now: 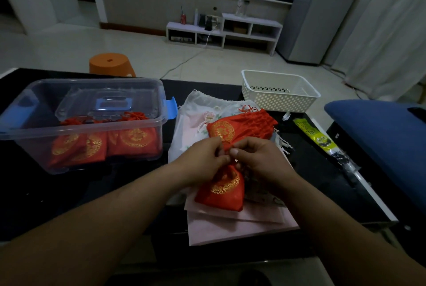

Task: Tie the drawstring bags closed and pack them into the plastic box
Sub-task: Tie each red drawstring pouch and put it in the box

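A red drawstring bag (222, 190) with a gold emblem lies in front of me on a pile of pale bags (196, 122). My left hand (202, 159) and my right hand (258, 159) both pinch its gathered neck and cord, thumbs almost touching. Just behind them sits a stack of flat red bags (244, 126). The clear plastic box (30, 110) with blue latches stands at the left. Several tied red bags (103, 142) lie inside it, with the box's lid resting on top of them.
A white perforated basket (280, 91) stands at the back right of the black table. A yellow and black packet (322, 141) lies to the right. A blue cushion (380, 138) borders the right side. An orange stool (110, 64) stands behind the table.
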